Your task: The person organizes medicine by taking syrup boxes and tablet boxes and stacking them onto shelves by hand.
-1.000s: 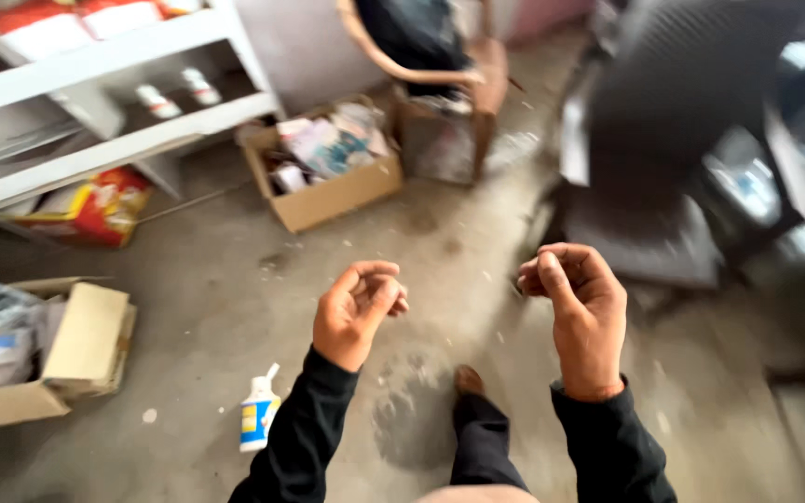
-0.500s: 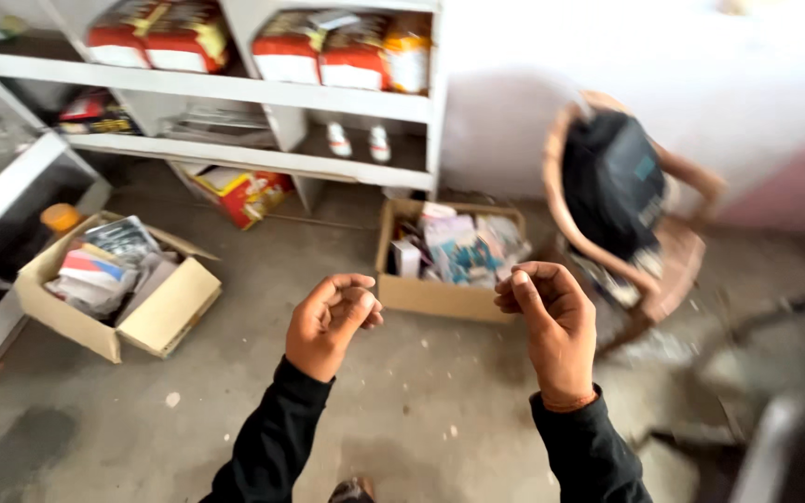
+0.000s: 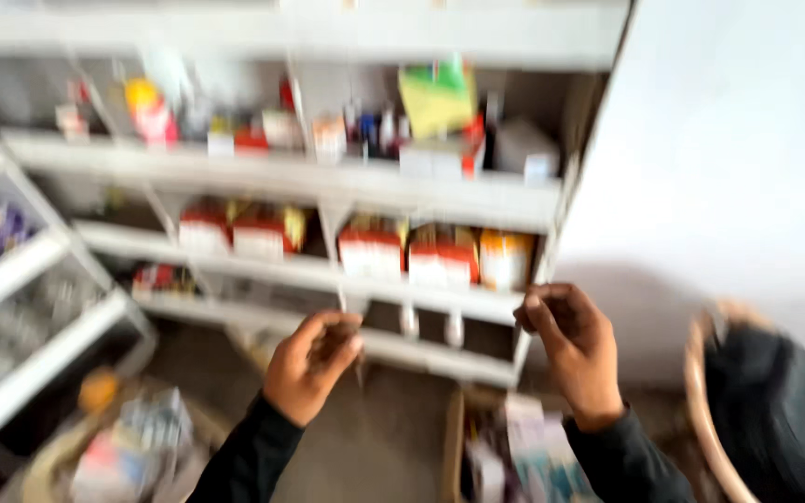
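White shelving (image 3: 291,177) fills the blurred view, its boards stacked with red-and-white packs (image 3: 375,253) along the middle board's front edge and small bottles above. Open air lies between the shelf front and both raised hands. The left hand (image 3: 311,366) is curled, fingertips pinched together; the right hand (image 3: 575,346) is likewise pinched, thumb against forefinger. What they pinch is too blurred to tell. Half a second ago the view looked down at grey floor and cartons; now it faces the shelves. A rounded wicker chair (image 3: 701,401) with dark cloth stands at the right edge, near the plain wall.
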